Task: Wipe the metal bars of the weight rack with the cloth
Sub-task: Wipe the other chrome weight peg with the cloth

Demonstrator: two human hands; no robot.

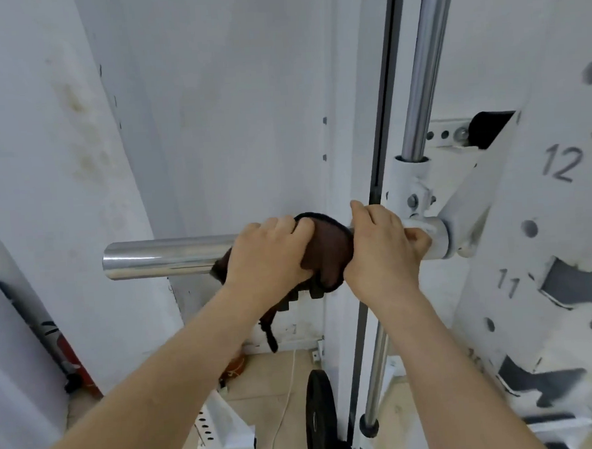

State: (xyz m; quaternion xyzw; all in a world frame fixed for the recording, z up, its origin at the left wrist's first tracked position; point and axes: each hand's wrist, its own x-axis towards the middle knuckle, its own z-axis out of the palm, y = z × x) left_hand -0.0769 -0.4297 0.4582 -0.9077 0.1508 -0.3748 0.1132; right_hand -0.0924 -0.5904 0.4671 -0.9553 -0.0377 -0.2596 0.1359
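Note:
A shiny horizontal chrome bar (166, 258) sticks out leftward from the white weight rack (514, 233). A dark brown cloth (330, 253) is wrapped over the bar near its middle, and a strip of it hangs down below. My left hand (272, 256) grips the cloth around the bar. Right beside it, my right hand (381, 250) holds the bar close to its white collar, its fingers curled over the top. A vertical chrome guide rod (423, 70) rises above the collar.
White walls close in on the left and behind the bar. The rack upright at right carries numbers 11 and 12 and holes. On the floor below stand a black weight plate (320, 415), a white bracket (226, 430) and a thin white cable.

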